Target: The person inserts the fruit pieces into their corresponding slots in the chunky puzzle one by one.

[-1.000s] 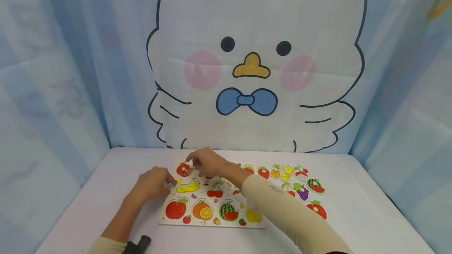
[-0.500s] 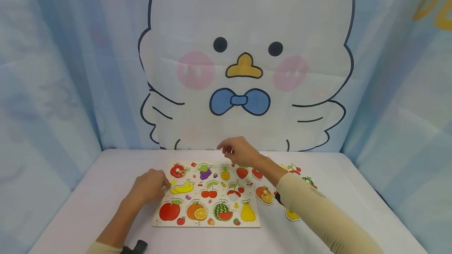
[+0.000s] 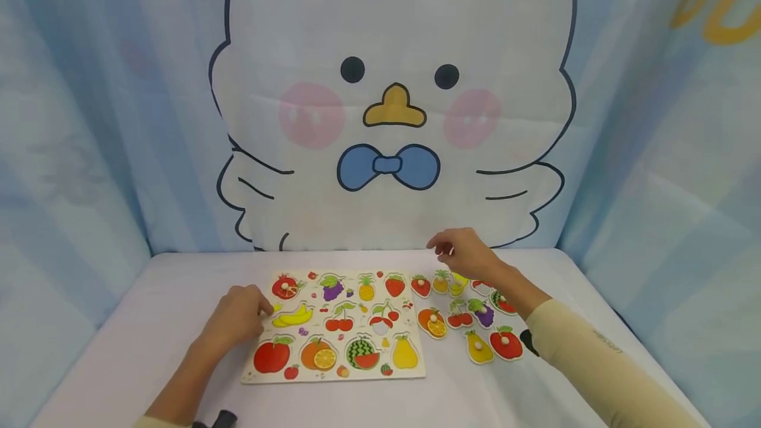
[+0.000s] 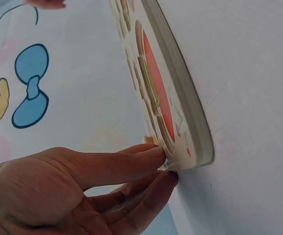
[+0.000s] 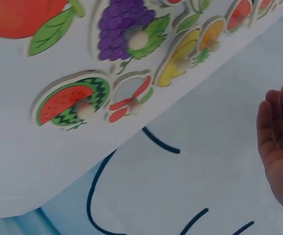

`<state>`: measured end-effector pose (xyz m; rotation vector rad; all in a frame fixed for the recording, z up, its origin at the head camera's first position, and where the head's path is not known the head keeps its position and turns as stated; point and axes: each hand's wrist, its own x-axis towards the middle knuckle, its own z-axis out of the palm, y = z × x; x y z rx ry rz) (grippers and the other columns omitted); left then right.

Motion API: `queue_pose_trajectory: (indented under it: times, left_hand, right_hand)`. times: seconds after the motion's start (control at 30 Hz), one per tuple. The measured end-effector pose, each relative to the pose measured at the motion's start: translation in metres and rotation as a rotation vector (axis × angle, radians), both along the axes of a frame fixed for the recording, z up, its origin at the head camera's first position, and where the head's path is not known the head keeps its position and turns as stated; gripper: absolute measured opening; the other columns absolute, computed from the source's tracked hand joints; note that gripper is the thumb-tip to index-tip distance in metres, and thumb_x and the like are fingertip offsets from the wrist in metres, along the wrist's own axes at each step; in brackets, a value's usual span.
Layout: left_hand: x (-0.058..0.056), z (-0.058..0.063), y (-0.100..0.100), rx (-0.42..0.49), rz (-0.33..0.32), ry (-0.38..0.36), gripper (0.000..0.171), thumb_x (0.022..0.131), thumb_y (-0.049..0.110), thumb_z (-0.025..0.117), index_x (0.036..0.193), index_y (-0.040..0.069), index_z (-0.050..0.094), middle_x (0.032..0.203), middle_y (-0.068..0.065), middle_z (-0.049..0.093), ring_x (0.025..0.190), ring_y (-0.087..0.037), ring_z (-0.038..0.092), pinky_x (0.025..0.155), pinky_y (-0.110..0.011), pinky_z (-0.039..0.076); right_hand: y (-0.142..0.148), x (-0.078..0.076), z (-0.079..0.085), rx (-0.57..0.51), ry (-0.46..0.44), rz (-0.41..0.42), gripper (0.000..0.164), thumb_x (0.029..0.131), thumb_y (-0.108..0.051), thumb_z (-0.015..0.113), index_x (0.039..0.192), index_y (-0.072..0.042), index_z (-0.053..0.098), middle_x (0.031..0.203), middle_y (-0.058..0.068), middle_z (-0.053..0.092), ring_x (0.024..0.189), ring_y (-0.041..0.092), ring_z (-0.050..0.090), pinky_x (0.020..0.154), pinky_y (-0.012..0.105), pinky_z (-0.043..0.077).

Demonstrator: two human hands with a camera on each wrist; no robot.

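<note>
A white fruit puzzle board (image 3: 364, 377) lies on the table, with a knobbed pomegranate piece (image 3: 285, 287) in its far left recess. My left hand (image 3: 236, 316) pinches the board's left edge, thumb above and fingers below in the left wrist view. Over the far table edge my right hand (image 3: 468, 256) hovers, fingers loosely bent, holding nothing. Below and around it lie knobbed pieces: strawberry (image 3: 421, 286), pineapple (image 3: 441, 281), banana (image 3: 458, 284), orange (image 3: 432, 323), cherries (image 3: 460, 315), grapes (image 3: 482, 314), pear (image 3: 478, 347), apple (image 3: 506, 343) and watermelon (image 5: 73, 100).
The white table (image 3: 148, 322) ends at a curtain (image 3: 386, 216) printed with a cartoon bird, and blue cloth walls (image 3: 71, 150) rise on both sides. Loose pieces lie close together right of the board. A red-and-white piece (image 5: 129, 98) is partly hidden by my right arm in the head view.
My right hand has left the pomegranate piece at the board's far left corner and swung right, above the loose pieces. The left hand stays on the board's edge. The head view has turned slightly right.
</note>
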<state>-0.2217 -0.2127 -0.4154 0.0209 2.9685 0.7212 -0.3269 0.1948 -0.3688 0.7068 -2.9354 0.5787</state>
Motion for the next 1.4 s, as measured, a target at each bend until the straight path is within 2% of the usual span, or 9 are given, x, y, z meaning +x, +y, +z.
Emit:
queue_pose_trajectory:
  times: [0.17, 0.4, 0.53, 0.87, 1.0, 1.23, 1.4]
  left_hand:
    - [0.001, 0.002, -0.003, 0.005, 0.026, -0.012, 0.027, 0.075, -0.002, 0.075, 0.102, 0.0, 0.072, 0.092, -0.011, 0.062, 0.083, -0.023, 0.053, 0.069, -0.035, 0.056]
    - [0.002, 0.005, -0.004, 0.009, 0.054, -0.024, 0.027, 0.076, -0.004, 0.073, 0.103, -0.001, 0.071, 0.094, -0.013, 0.062, 0.083, -0.025, 0.052, 0.068, -0.035, 0.056]
    - [0.003, 0.004, -0.004, 0.005, 0.058, -0.025, 0.027, 0.076, -0.005, 0.073, 0.102, -0.002, 0.071, 0.097, -0.015, 0.062, 0.084, -0.026, 0.052, 0.069, -0.035, 0.056]
    - [0.006, 0.004, 0.0, 0.003, 0.054, -0.045, 0.028, 0.074, -0.004, 0.076, 0.102, -0.003, 0.071, 0.102, -0.017, 0.062, 0.091, -0.028, 0.054, 0.07, -0.035, 0.058]
    - [0.006, 0.002, 0.0, 0.01, 0.053, -0.039, 0.028, 0.075, -0.004, 0.075, 0.102, -0.001, 0.071, 0.104, -0.016, 0.062, 0.094, -0.028, 0.053, 0.075, -0.038, 0.057]
    - [0.004, -0.001, 0.0, 0.006, -0.029, 0.007, 0.026, 0.075, -0.005, 0.074, 0.1, 0.002, 0.071, 0.108, -0.013, 0.062, 0.103, -0.031, 0.052, 0.088, -0.048, 0.052]
    - [0.003, -0.001, -0.005, 0.005, -0.069, 0.01, 0.028, 0.076, -0.002, 0.074, 0.103, 0.004, 0.07, 0.109, -0.012, 0.062, 0.106, -0.03, 0.052, 0.089, -0.048, 0.052]
  right_hand:
    - [0.025, 0.007, 0.0, 0.065, -0.129, -0.052, 0.022, 0.085, -0.007, 0.07, 0.106, -0.014, 0.071, 0.091, 0.0, 0.065, 0.081, 0.015, 0.057, 0.074, 0.026, 0.056]
    - [0.05, 0.018, -0.009, 0.217, -0.381, -0.123, 0.012, 0.079, -0.01, 0.078, 0.087, -0.016, 0.072, 0.08, -0.002, 0.061, 0.075, 0.016, 0.056, 0.071, 0.027, 0.055]
    - [0.054, 0.025, -0.016, 0.234, -0.442, -0.15, 0.014, 0.076, -0.011, 0.081, 0.082, -0.017, 0.07, 0.077, -0.001, 0.059, 0.075, 0.017, 0.055, 0.068, 0.026, 0.054]
    - [0.056, 0.035, -0.025, 0.209, -0.44, -0.171, 0.02, 0.074, -0.005, 0.08, 0.085, -0.015, 0.066, 0.078, 0.002, 0.057, 0.075, 0.017, 0.055, 0.066, 0.026, 0.055]
    - [0.058, 0.036, -0.031, 0.204, -0.433, -0.163, 0.02, 0.075, -0.005, 0.079, 0.086, -0.016, 0.066, 0.08, 0.002, 0.057, 0.075, 0.017, 0.054, 0.066, 0.025, 0.055]
    - [0.063, 0.04, -0.035, 0.208, -0.386, -0.132, 0.016, 0.078, -0.006, 0.078, 0.084, -0.016, 0.066, 0.078, 0.0, 0.057, 0.072, 0.016, 0.054, 0.064, 0.024, 0.053]
    - [0.064, 0.041, -0.032, 0.195, -0.361, -0.153, 0.015, 0.078, -0.008, 0.078, 0.082, -0.016, 0.066, 0.078, -0.001, 0.057, 0.072, 0.016, 0.054, 0.065, 0.025, 0.053]
